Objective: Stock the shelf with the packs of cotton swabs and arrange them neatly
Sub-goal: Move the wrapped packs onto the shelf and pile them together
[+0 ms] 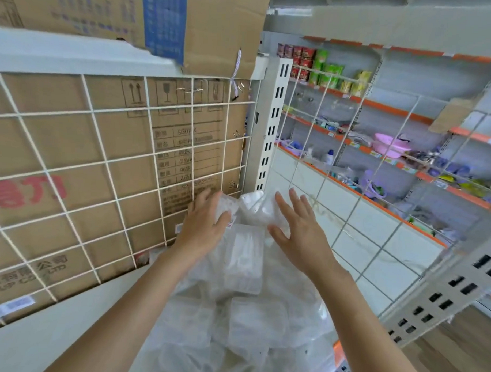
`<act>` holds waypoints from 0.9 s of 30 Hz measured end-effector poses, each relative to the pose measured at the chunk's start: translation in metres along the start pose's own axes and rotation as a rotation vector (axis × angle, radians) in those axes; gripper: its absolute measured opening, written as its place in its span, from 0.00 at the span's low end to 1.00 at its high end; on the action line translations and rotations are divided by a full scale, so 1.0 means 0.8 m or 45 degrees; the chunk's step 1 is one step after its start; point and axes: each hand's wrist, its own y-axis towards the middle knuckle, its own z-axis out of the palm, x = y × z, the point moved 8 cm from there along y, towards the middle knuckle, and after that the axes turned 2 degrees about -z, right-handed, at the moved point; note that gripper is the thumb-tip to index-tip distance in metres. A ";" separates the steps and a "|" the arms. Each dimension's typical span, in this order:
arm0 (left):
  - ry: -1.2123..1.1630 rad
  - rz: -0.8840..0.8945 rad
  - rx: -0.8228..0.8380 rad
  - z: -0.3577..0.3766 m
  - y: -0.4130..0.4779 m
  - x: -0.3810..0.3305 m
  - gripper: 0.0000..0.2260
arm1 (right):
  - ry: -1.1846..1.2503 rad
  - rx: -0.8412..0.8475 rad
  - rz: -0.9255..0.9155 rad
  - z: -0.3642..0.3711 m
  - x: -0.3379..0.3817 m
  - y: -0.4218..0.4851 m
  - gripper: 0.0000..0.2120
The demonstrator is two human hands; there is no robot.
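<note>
Beside the wire grid [106, 162] fencing off a cardboard box [59, 140], the left hand [204, 226] grips a pack of cotton swabs [227, 206] at the shelf [39, 331] corner, apparently aligning it, while the right hand [301, 232], fingers spread, steadies the heaped packs [244, 263].

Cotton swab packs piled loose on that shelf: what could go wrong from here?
1. The pile of clear packs looks loose and slick; a nudge from the open right hand might send some sliding off the front.
2. The pack in the left hand sits near the right wire grid, whose wide openings could let it slip through.
</note>
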 end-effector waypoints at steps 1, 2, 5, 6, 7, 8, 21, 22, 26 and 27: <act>-0.017 0.022 0.004 -0.002 -0.002 -0.001 0.23 | -0.003 0.008 -0.013 -0.001 0.001 -0.001 0.30; -0.029 0.042 0.006 -0.004 -0.005 -0.002 0.23 | 0.002 0.010 -0.019 -0.001 0.001 -0.004 0.30; -0.032 0.097 0.019 -0.012 -0.018 -0.001 0.25 | 0.038 -0.018 -0.014 -0.008 0.001 -0.020 0.28; -0.022 0.118 0.012 -0.017 -0.024 -0.002 0.29 | 0.045 -0.034 -0.013 -0.012 0.001 -0.027 0.28; -0.017 0.142 -0.009 -0.023 -0.030 -0.004 0.33 | 0.052 -0.046 -0.008 -0.016 0.000 -0.034 0.28; -0.027 0.158 -0.032 -0.029 -0.037 -0.005 0.36 | 0.060 -0.058 -0.003 -0.021 0.000 -0.042 0.28; 0.037 0.142 -0.214 -0.103 -0.213 0.012 0.28 | 0.195 -0.211 -0.100 -0.065 0.004 -0.177 0.22; 0.093 0.135 -0.221 -0.107 -0.233 0.017 0.28 | 0.203 -0.212 -0.104 -0.065 0.005 -0.192 0.23; 0.220 0.008 -0.233 -0.116 -0.325 0.041 0.28 | 0.291 -0.201 -0.108 -0.052 0.013 -0.254 0.26; 0.253 -0.027 -0.242 -0.120 -0.349 0.049 0.27 | 0.325 -0.184 -0.106 -0.045 0.017 -0.267 0.27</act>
